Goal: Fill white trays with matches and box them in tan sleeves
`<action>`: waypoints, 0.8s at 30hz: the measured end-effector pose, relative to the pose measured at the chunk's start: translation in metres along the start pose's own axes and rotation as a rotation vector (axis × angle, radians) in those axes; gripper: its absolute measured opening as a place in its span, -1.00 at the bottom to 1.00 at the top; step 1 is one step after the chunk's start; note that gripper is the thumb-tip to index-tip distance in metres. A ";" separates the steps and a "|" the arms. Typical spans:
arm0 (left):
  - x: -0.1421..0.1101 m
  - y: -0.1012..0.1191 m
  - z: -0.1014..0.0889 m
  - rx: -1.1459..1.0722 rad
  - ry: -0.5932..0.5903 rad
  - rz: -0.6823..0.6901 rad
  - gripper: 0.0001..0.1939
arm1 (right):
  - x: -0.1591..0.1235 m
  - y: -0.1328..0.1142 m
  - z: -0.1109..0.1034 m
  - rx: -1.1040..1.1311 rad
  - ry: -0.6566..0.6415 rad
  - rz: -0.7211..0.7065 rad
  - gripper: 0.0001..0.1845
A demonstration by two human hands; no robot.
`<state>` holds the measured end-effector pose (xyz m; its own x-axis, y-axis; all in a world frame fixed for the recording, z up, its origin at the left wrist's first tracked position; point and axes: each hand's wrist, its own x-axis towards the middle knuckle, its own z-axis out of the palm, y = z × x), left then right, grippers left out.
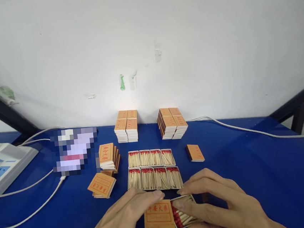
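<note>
Near the table's front edge, my left hand (126, 216) grips the orange sleeve of a matchbox (159, 217) printed with red characters. The white tray (181, 211) of this box sticks out to the right, full of red-tipped matches. Around that tray the fingers of my right hand (222, 204) are closed, the thumb and fingertips at its edges. Just beyond my hands, two rows of open trays of matches (153, 169) lie side by side, heads toward the wall. Part of the front row's lower edge is close to my fingertips.
Stacked matchboxes (126, 125) and another block (172, 122) stand by the wall. Looser piles (107, 156) (102, 185) sit left, and a small orange matchbox (195, 153) right. A blurred phone (75, 150), white cables (245, 132) and a power strip (3, 167) are on the blue table.
</note>
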<state>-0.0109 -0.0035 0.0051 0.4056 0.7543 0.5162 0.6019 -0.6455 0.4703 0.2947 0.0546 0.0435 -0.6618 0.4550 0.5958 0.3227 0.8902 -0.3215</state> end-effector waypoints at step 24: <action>0.000 0.008 0.002 -0.038 0.001 -0.027 -0.46 | -0.014 -0.009 0.013 -0.194 0.049 0.014 -0.70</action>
<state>-0.0050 -0.0083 0.0075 0.3890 0.7712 0.5039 0.5858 -0.6292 0.5108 0.2924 0.0394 0.0284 -0.6245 0.4633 0.6288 0.4591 0.8691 -0.1843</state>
